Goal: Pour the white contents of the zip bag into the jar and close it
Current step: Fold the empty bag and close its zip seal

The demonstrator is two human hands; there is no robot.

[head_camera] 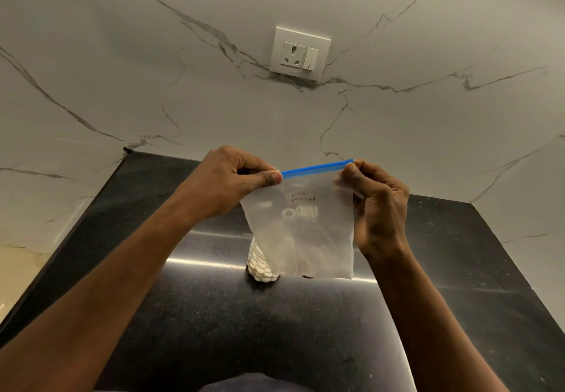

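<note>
I hold a clear zip bag (305, 226) with a blue zip strip upright above the counter. My left hand (235, 180) pinches the strip's left end, and my right hand (376, 205) pinches its right end. Handwriting on the bag reads "milk powder". The bag looks flat, with nothing white visible inside. Behind its lower left corner stands a glass jar (260, 266) holding small white round pieces. The bag hides most of the jar, including its mouth. No lid is visible.
The black polished counter (214, 315) runs from me to a marble-patterned wall. A white socket and switch plate (299, 52) sits on the wall above the bag. The counter's left edge slants along a pale floor.
</note>
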